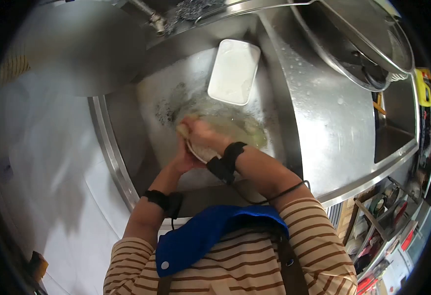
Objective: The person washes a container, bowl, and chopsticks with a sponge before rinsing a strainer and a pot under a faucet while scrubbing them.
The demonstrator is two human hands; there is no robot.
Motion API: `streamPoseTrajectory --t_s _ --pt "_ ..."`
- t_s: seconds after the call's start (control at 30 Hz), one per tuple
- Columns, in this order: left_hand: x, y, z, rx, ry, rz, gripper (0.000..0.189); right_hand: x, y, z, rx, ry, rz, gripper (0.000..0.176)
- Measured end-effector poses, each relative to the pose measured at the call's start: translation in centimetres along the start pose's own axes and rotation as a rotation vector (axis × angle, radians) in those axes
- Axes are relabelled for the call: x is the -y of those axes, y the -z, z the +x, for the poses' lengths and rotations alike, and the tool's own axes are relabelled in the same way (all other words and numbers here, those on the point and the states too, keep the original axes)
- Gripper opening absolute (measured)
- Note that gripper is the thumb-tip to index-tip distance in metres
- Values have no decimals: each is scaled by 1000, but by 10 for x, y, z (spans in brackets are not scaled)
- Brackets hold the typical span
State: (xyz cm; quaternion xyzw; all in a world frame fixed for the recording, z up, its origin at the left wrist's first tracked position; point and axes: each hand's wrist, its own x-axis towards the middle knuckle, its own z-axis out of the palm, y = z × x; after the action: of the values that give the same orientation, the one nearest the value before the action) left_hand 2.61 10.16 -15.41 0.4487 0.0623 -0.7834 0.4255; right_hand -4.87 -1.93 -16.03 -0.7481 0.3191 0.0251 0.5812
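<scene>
Low in a metal sink (132, 132) holding soapy water, my left hand (186, 158) grips a pale dish (203, 151) from its left and underside. Over the top of the dish is my right hand (203, 133), blurred, its fingers closed around something pale and yellowish (182, 130), perhaps a sponge. Part of the dish is hidden by my right hand and wrist. Beyond my hands, a white rectangular tray (234, 73) lies in the water near the back right. Something yellow-green (257, 135) shows under the water to the right.
A metal counter (328, 118) adjoins the sink on the right, with large metal bowls or lids (348, 44) at its back. Behind the sink are a tap (157, 23) and metal scrubbers (193, 11). A smaller basin (395, 140) lies far right. A dark blurred shape covers the upper left.
</scene>
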Motion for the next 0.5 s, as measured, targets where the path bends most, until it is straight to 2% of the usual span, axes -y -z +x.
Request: streamPoseTrajectory --t_s 0.03,0.1,0.13,0.2,0.23,0.27,0.3,0.33,0.37,0.4,0.43,0.47,0.5 --pt "-3 -1 1 14 3 6 99 1 4 -10 -13 -6 -7 31" --pt "-5 -1 -5 91 -206 -245 100 3 10 -29 134 184 -56 30" --pt "-10 -11 -7 92 -210 -245 100 0 17 -38 135 187 -59 30" --pt "-20 -31 -4 -363 -288 -171 98 -13 40 -58 180 300 -334 32" --pt "-13 -25 3 -361 -297 -174 98 -20 49 -62 87 164 -412 34" --pt "-3 -15 13 -417 -616 637 98 -27 58 -66 -8 25 -485 35" --pt "4 -11 20 -428 -891 1468 98 -29 71 -74 -194 69 -437 37" --pt "6 -26 17 -428 -894 1469 98 -26 85 -83 -380 112 -385 39" --pt "13 -42 15 -203 -630 1933 99 -24 96 -88 -383 112 -384 39" --pt "21 -57 13 60 -302 2352 101 -22 107 -91 -518 105 -352 40" --pt "36 -57 20 107 -254 2398 91 -17 117 -95 -659 98 -322 41" --pt "51 -55 32 156 -208 2444 82 -13 126 -101 -673 96 -326 41" --pt "66 -48 52 164 -220 2453 82 -7 134 -107 -698 104 -292 42"
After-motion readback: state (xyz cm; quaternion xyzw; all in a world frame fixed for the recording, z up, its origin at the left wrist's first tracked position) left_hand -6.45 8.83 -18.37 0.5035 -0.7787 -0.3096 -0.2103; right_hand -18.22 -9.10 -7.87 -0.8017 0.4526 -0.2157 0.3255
